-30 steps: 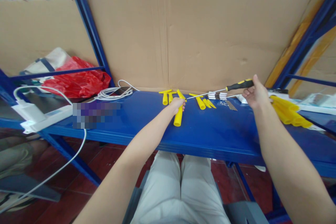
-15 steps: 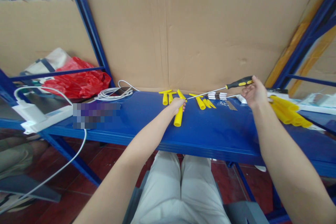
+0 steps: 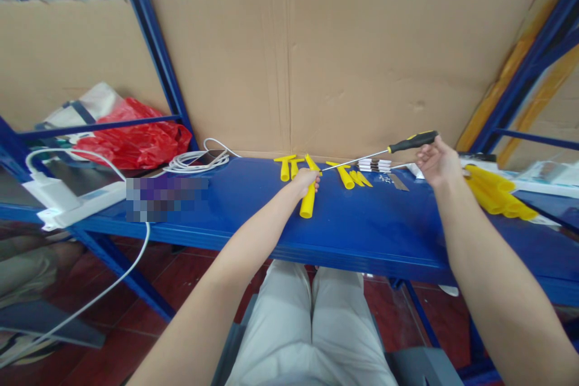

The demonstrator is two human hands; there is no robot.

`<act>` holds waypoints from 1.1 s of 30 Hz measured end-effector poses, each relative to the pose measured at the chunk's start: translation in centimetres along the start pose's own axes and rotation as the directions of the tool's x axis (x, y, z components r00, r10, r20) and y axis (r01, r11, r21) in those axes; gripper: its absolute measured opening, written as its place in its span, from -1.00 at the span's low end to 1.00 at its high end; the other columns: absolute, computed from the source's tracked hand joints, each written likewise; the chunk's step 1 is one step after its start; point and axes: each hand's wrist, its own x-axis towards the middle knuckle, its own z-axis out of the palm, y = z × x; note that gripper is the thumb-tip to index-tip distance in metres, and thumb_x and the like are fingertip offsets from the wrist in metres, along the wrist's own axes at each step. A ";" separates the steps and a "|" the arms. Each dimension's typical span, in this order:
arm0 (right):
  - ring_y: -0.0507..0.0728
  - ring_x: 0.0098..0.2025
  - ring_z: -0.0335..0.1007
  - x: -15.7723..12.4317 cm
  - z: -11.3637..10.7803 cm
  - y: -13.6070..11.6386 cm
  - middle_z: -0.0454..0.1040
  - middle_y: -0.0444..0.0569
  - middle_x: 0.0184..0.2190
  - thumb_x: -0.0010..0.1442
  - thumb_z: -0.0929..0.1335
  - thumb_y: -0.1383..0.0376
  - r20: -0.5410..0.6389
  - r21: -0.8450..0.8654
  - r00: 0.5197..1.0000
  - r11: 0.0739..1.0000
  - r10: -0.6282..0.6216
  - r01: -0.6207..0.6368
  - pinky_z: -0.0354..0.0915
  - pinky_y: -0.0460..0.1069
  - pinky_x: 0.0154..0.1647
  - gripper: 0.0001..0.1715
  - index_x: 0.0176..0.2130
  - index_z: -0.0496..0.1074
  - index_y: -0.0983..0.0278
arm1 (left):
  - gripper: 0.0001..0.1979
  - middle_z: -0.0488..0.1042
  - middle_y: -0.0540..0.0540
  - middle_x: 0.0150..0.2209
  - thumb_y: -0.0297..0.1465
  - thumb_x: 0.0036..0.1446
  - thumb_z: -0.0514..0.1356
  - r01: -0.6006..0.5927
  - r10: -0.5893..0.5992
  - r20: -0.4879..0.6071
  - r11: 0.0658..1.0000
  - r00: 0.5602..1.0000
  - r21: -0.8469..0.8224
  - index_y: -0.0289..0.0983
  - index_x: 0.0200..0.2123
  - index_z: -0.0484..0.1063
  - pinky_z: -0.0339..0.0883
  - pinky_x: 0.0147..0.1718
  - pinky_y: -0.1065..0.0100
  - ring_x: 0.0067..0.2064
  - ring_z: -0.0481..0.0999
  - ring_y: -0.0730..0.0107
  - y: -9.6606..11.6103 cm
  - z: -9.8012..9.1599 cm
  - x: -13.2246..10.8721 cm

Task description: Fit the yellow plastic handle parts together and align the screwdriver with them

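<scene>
My left hand [image 3: 306, 182] is closed around a yellow plastic T-shaped handle [image 3: 307, 204], whose hollow round end points toward me on the blue tabletop. Fingers of my right hand [image 3: 436, 160] pinch the butt of a long screwdriver [image 3: 411, 142] with a black and yellow grip. Its thin shaft slants down left to the yellow handle at my left hand; the fingers hide the tip. Behind and beside my left hand lie more yellow T-shaped pieces [image 3: 284, 169], [image 3: 346, 177]. Small yellow wedge-like pieces [image 3: 360, 179] lie right of them.
White packets [image 3: 374, 165], tiny screws [image 3: 385, 178] and a flat metal strip [image 3: 398, 182] lie at the back. Yellow tubes [image 3: 495, 191] are piled at right. A power strip [image 3: 90, 202], coiled white cable [image 3: 196, 161] and red plastic bag [image 3: 136, 136] are left. Cardboard [image 3: 362, 60] stands behind.
The screwdriver's grip has turned slightly about its length, and my right fingers have shifted a little on its end. My left hand and the yellow handle stay in place.
</scene>
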 end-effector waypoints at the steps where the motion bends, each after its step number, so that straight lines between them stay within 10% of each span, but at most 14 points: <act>1: -0.08 -0.70 0.08 0.0 0.0 0.0 0.17 -0.23 -0.72 0.12 0.40 0.12 -0.006 -0.011 1.000 1.000 0.001 -0.001 -0.01 -0.17 -0.73 -0.56 -0.56 0.16 0.27 | -0.84 0.15 0.15 -0.69 -0.61 0.15 0.04 0.000 0.000 -0.001 1.000 1.000 -0.003 -0.28 -0.43 0.23 0.06 -0.66 0.52 -0.72 0.11 0.64 0.0 0.0 0.0; 12: -0.08 -0.76 -0.15 0.2 -0.1 0.3 -0.11 -0.30 -0.81 0.15 0.36 0.15 -0.066 0.018 0.998 1.000 0.007 -0.006 -0.09 -0.17 -0.77 -0.49 -0.59 0.01 0.24 | -0.81 0.16 0.15 -0.69 -0.60 0.14 0.07 -0.005 0.005 -0.027 1.000 1.000 -0.020 -0.25 -0.46 0.16 0.04 -0.65 0.51 -0.72 0.11 0.64 0.0 0.1 -0.3; 20: -0.08 -0.68 0.12 -0.6 0.4 -0.4 0.25 -0.19 -0.69 0.24 0.30 0.18 -0.040 0.059 0.997 0.997 0.059 -0.057 0.04 -0.17 -0.72 -0.62 -0.55 0.19 0.27 | -0.82 0.16 0.15 -0.69 -0.60 0.18 0.03 0.010 -0.010 -0.024 1.000 1.000 -0.005 -0.26 -0.45 0.18 0.05 -0.65 0.52 -0.72 0.11 0.65 0.1 0.1 -0.3; 33: -0.07 -0.73 -0.06 -0.2 0.2 0.0 -0.02 -0.25 -0.79 0.15 0.35 0.12 -0.016 0.021 1.000 1.000 0.017 -0.016 -0.06 -0.15 -0.75 -0.45 -0.62 -0.01 0.25 | -0.82 0.17 0.14 -0.68 -0.61 0.15 0.03 -0.003 0.003 -0.025 1.000 1.000 0.001 -0.27 -0.45 0.21 0.06 -0.65 0.50 -0.71 0.11 0.63 0.1 0.1 -0.3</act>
